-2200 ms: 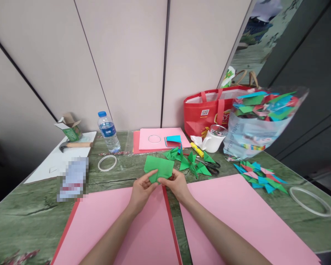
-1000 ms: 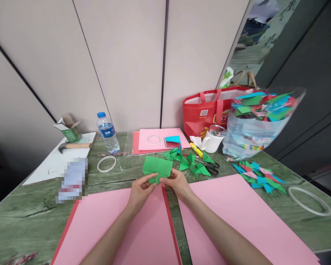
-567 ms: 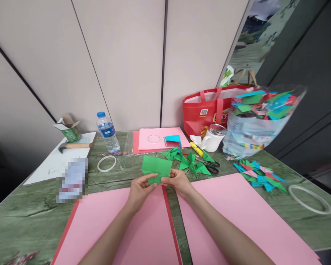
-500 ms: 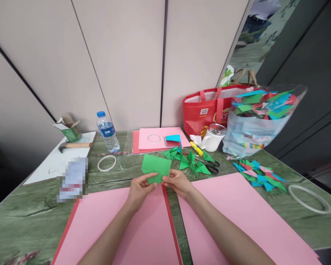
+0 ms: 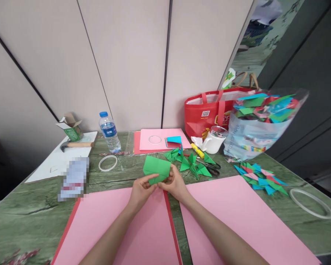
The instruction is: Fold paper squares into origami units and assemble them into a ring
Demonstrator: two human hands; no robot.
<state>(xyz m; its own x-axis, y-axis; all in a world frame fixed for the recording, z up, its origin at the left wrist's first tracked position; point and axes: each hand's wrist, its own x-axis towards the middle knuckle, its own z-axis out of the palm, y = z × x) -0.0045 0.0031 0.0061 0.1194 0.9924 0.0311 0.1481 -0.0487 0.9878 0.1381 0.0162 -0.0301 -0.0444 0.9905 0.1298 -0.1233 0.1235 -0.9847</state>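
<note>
A folded green paper (image 5: 156, 168) is held up just above the table's middle. My left hand (image 5: 141, 191) pinches its lower left edge with thumb and fingers closed. My right hand (image 5: 175, 183) grips its lower right corner, fingers curled around the fold. Both hands hover over two large pink sheets (image 5: 248, 217) lying side by side, with a red sheet's edge (image 5: 169, 213) showing between them. Several finished green folded pieces (image 5: 191, 162) lie just beyond the hands.
Scissors (image 5: 213, 168), a yellow glue stick (image 5: 197, 150), a white jar (image 5: 213, 140), a red bag (image 5: 209, 112) and a clear bag of folded papers (image 5: 257, 119) stand at right. Tape rings (image 5: 107, 162), a water bottle (image 5: 109, 132), a hammer (image 5: 74, 145) and small box (image 5: 70, 127) lie left.
My right hand has shifted slightly left and up along the green paper, closing further over its corner. The paper looks a little narrower. The left hand has barely moved.
</note>
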